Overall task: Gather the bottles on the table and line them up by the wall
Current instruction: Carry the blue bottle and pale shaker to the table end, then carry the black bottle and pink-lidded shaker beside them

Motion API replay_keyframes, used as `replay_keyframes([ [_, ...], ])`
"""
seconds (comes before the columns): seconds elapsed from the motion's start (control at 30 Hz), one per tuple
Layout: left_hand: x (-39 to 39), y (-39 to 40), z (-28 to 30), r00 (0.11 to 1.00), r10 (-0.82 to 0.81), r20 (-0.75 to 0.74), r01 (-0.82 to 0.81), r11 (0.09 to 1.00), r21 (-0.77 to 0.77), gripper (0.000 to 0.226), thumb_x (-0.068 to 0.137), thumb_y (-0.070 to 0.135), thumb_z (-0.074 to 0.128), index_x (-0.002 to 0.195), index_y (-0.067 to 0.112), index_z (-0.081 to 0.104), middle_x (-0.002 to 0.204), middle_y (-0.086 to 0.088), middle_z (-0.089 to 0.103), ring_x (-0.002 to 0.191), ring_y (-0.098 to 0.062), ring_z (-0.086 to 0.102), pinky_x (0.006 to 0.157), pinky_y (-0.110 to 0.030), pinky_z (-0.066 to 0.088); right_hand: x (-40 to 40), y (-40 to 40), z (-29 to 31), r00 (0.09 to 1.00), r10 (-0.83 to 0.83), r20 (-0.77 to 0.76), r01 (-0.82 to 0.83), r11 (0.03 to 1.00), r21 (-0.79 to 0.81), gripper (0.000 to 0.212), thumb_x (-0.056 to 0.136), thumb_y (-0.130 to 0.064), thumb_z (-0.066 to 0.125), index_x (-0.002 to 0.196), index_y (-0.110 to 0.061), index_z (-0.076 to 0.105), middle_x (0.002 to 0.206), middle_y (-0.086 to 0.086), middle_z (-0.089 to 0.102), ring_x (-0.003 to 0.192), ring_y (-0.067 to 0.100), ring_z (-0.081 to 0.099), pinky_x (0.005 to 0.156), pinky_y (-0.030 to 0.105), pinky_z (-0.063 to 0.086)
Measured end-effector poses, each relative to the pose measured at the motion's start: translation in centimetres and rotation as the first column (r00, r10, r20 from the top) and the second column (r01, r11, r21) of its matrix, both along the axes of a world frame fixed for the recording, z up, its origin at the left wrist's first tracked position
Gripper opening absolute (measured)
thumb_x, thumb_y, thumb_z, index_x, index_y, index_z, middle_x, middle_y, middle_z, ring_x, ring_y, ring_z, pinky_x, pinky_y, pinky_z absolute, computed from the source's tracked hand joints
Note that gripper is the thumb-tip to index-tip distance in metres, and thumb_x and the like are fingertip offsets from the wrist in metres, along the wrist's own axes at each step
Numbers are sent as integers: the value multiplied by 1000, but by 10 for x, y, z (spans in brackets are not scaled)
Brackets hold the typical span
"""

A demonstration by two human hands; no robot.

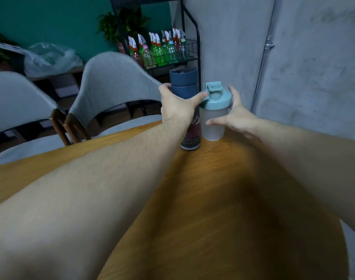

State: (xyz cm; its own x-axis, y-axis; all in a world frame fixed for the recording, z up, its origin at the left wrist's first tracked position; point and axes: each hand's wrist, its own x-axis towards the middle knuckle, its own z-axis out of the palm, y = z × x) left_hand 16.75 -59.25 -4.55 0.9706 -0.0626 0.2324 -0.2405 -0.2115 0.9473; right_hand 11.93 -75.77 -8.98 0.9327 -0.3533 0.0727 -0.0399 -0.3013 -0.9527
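A tall dark blue bottle [184,85] with a patterned lower band stands at the far edge of the wooden table [223,188], close to the grey wall [314,67]. My left hand [177,106] is wrapped around its middle. Right beside it, touching or nearly so, stands a frosted shaker bottle [214,128] with a pale teal lid. My right hand [236,116] is spread around the shaker, with the thumb across its front, the fingers up by the lid and the palm off to its right.
Two grey upholstered chairs [112,81] stand along the table's left side. A black wire rack [190,47] holding several spray bottles stands behind the table next to the wall. A metal pipe [265,57] runs down the wall.
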Motion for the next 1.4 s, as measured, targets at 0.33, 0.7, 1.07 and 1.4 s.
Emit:
replay_keyframes([
  [0.33,-31,26,36,977,-61,-206,93,984,151,130,64,38,94,160,26,8,162,-10,28,145,-33,35,108,-50,41,-62,14,10,985,-158,-64,154,986,-65,126,73,-26,92,161,-37,2,158,11,35,142,31,40,115,45,37],
  [0.7,-98,163,62,958,-51,-281,132,952,276,58,90,45,69,139,23,47,138,-4,52,120,-27,56,91,-43,52,-133,114,58,990,-12,-141,-12,986,-165,86,84,-25,82,153,-31,32,127,4,56,103,26,69,93,45,57],
  [1.07,-176,340,77,985,-21,-170,113,827,551,28,93,26,68,117,11,63,108,-12,69,88,-28,64,79,-37,55,-178,271,84,864,385,-325,-479,828,-293,66,91,-26,75,148,-30,43,140,3,50,103,23,70,83,36,60],
  [1.4,-178,446,57,997,-61,-52,80,638,766,24,92,19,69,112,26,58,119,-1,65,96,-16,62,70,-22,47,-168,363,81,775,490,-399,-601,375,-706,82,84,-32,80,153,-34,36,156,0,39,139,21,40,114,41,38],
])
